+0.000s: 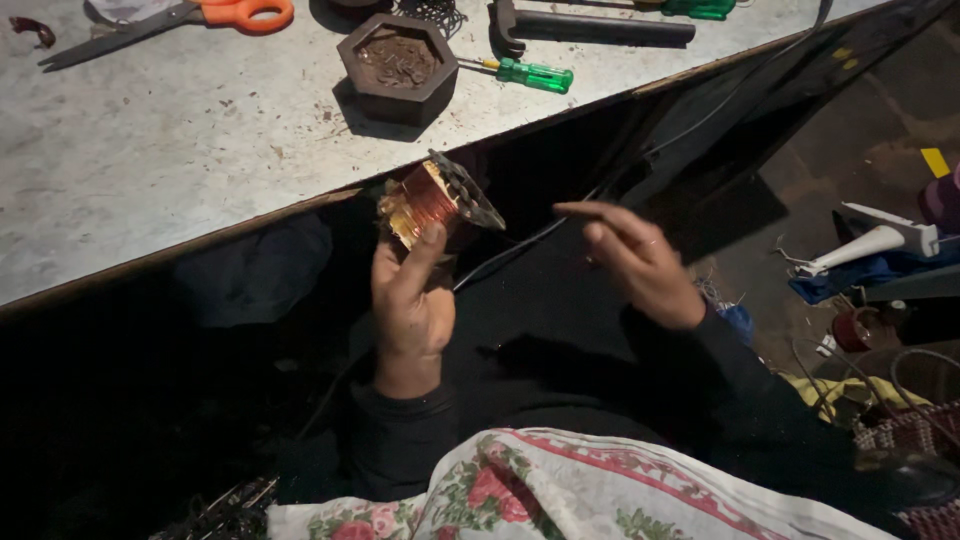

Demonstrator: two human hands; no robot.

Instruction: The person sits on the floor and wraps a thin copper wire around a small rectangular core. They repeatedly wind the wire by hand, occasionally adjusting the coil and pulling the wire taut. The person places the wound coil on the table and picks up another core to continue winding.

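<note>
Scene: a head-worn camera looks down at a person's two bare hands, held in front of a worn grey workbench (150,150) whose edge runs diagonally across the view.
Left hand: the left hand (410,300) is closed around a small copper-wound coil (428,203), thumb laid up its side and fingers wrapped behind it.
Coil: a transformer-like bobbin of reddish copper wire with a yellowish wrap and a dark perforated end plate, held just below the bench edge, tilted up and to the right.
Right hand: the right hand (635,255) hovers to the right of the coil, apart from it, with fingers loosely extended and spread; whether a fine wire is pinched between them cannot be told.
Step in hand: judging from the pose, the winding on the coil is being worked by hand, one hand steadying it and the other at the wire end.
Next move calls for: probably a firm grip on the bobbin and even tension on thin wire that is hard to see in dim light.
On the bench: a dark hexagonal dish (398,65) holding small rusty bits, a green-handled screwdriver (530,74), orange-handled scissors (165,20) and a hammer (590,25).
Labels and signs: a small yellow tag (935,161) lies on the floor at right; no lettering is legible.
Foreground: a floral cloth (560,495) in pink and green covers the lap.
</note>
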